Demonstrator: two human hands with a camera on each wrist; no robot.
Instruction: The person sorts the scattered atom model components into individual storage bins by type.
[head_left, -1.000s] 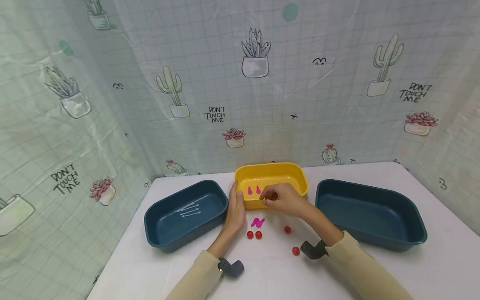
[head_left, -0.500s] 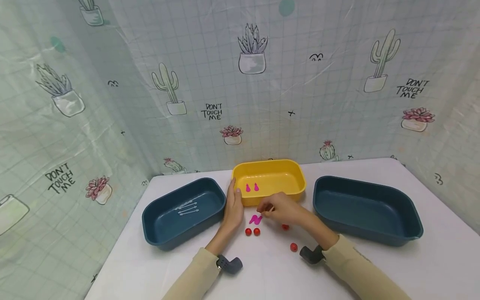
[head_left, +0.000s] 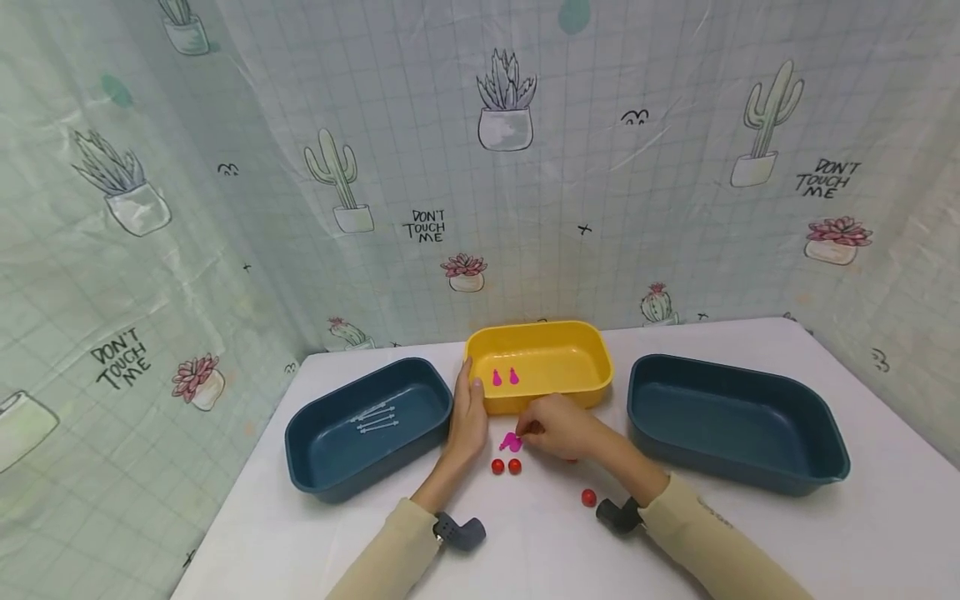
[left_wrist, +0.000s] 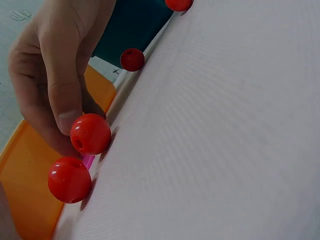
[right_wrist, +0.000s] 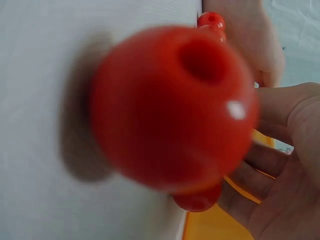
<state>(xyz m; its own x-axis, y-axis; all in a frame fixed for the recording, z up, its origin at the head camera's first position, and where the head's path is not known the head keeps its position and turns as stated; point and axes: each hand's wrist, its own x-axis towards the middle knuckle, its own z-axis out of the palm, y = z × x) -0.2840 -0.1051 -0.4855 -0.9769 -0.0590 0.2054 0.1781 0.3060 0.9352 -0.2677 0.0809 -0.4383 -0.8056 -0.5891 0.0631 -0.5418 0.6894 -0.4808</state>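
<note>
My left hand (head_left: 468, 419) lies with straight fingers along the left side of a yellow bin (head_left: 491, 402), where two pink pear-shaped pieces (head_left: 506, 377) rest on the floor. In front of the bin, my right hand (head_left: 561, 427) reaches down to the table and pinches at one of the pink pear-shaped pieces (head_left: 512, 442) lying there; its fingertips partly hide it. Two red beads (head_left: 506, 467) sit just nearer. Another red bead (head_left: 588, 497) lies near my right wrist. A bead in the left wrist view (left_wrist: 90, 134) covers my right fingertips.
A dark blue bin (head_left: 330, 483) at left holds several thin white rods (head_left: 377, 417). To the right stands a second dark blue bin (head_left: 738, 425). A patterned curtain (head_left: 397, 167) hangs behind the white table (head_left: 540, 550). One more red bead (head_left: 572, 460) is mostly hidden under my right hand.
My right hand has come down from over the yellow bin's front rim to the pink pieces on the table, and one of them has shifted slightly. My left hand stays against the bin.
</note>
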